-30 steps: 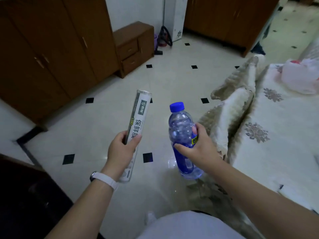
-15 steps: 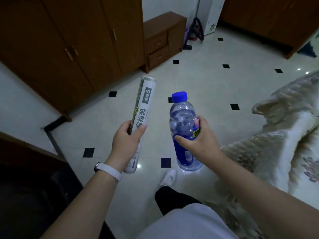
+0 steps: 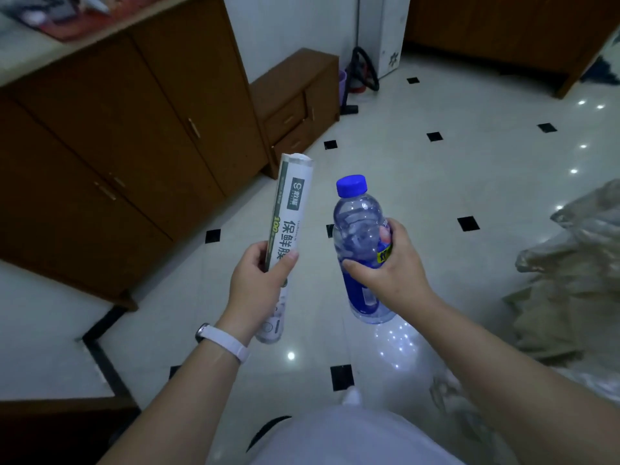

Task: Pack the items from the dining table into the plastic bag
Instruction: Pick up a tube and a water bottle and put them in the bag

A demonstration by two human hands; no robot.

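Observation:
My left hand (image 3: 255, 286) grips a white roll of cling film (image 3: 290, 213) with green print, held upright and tilted slightly right. A white band sits on that wrist. My right hand (image 3: 389, 270) is wrapped around a clear water bottle (image 3: 359, 229) with a blue cap and blue label, also upright. Both are held in the air over the tiled floor, a short gap between them. No plastic bag shows in this view, and only the table's draped edge at the right.
Brown wooden cabinets (image 3: 127, 156) line the left, with a low drawer unit (image 3: 298, 102) beyond. A beige patterned cloth (image 3: 570, 280) hangs at the right edge. White tiled floor (image 3: 453, 182) with black diamonds spreads ahead. A dark piece of furniture (image 3: 50, 431) fills the bottom left.
The view has swung left: the cloth-covered table and the pink bag on it have slid out of sight. Both hands keep the same hold on the roll and the bottle.

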